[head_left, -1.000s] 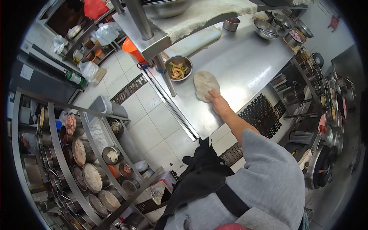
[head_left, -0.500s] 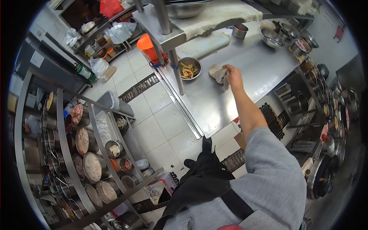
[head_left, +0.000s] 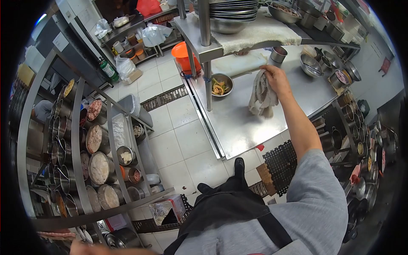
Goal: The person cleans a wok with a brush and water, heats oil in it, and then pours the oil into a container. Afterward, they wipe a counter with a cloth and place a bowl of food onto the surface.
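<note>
My right hand [head_left: 277,81] is closed on the top of a grey-beige cloth [head_left: 262,95], which hangs in folds above the steel worktable [head_left: 242,131]. Left of the cloth, a metal bowl [head_left: 222,84] holds what look like shrimp and green pieces. Behind it lies a white cutting board [head_left: 240,63]. My left hand [head_left: 83,247] shows at the bottom left edge, near the lower end of the rack; its fingers are blurred and partly cut off.
A steel rack [head_left: 80,170] with several food-filled pots stands at left. Stacked plates [head_left: 229,9] sit on the shelf above the worktable. An orange bucket [head_left: 182,57] is by the shelf post. Part of another person's hand [head_left: 242,53] shows beyond the cutting board.
My right hand has lifted the cloth off the tabletop, and it now hangs unfolded. My left hand has come into view at the bottom left. The view has shifted.
</note>
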`<state>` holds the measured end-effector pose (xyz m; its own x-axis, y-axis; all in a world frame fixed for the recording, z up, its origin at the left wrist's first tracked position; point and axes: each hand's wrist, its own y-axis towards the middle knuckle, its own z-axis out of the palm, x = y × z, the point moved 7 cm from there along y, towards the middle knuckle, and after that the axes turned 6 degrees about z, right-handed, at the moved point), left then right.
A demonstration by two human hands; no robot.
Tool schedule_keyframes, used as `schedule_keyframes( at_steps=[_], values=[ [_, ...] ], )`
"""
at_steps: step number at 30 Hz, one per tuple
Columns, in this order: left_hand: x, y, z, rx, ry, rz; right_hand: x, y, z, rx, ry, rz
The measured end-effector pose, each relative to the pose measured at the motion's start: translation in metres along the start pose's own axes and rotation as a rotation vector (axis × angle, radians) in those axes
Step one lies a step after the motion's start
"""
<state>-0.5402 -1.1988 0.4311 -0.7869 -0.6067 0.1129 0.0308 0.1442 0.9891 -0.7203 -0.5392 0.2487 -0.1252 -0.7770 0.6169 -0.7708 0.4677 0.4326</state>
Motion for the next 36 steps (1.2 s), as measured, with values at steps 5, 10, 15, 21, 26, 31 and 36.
schedule_keyframes(
  at_steps=[5,10,15,21,26,31,36],
  values=[
    [-0.061,-0.078,0.294,0.857,-0.697,-0.554,0.026,0.010,-0.014,0.161,0.113,-0.083],
    [-0.125,-0.122,0.493,0.727,-0.710,-0.367,0.043,0.013,-0.027,0.273,0.257,-0.143],
    [-0.145,-0.157,0.593,0.707,-0.479,-0.488,0.030,0.019,-0.034,0.321,0.271,-0.208],
    [-0.104,-0.166,0.593,0.811,-0.615,-0.806,-0.030,0.015,-0.025,0.476,-0.105,-0.365],
    [-0.100,-0.149,0.583,1.065,-0.477,-0.704,-0.081,0.012,-0.008,0.397,-0.197,-0.376],
    [-0.124,-0.174,0.534,1.141,-0.501,-0.439,-0.105,-0.024,-0.022,0.286,0.090,-0.187],
    [-0.186,-0.300,0.477,1.318,-0.664,-0.404,-0.170,-0.117,0.023,0.653,-0.042,-0.049]
  ],
)
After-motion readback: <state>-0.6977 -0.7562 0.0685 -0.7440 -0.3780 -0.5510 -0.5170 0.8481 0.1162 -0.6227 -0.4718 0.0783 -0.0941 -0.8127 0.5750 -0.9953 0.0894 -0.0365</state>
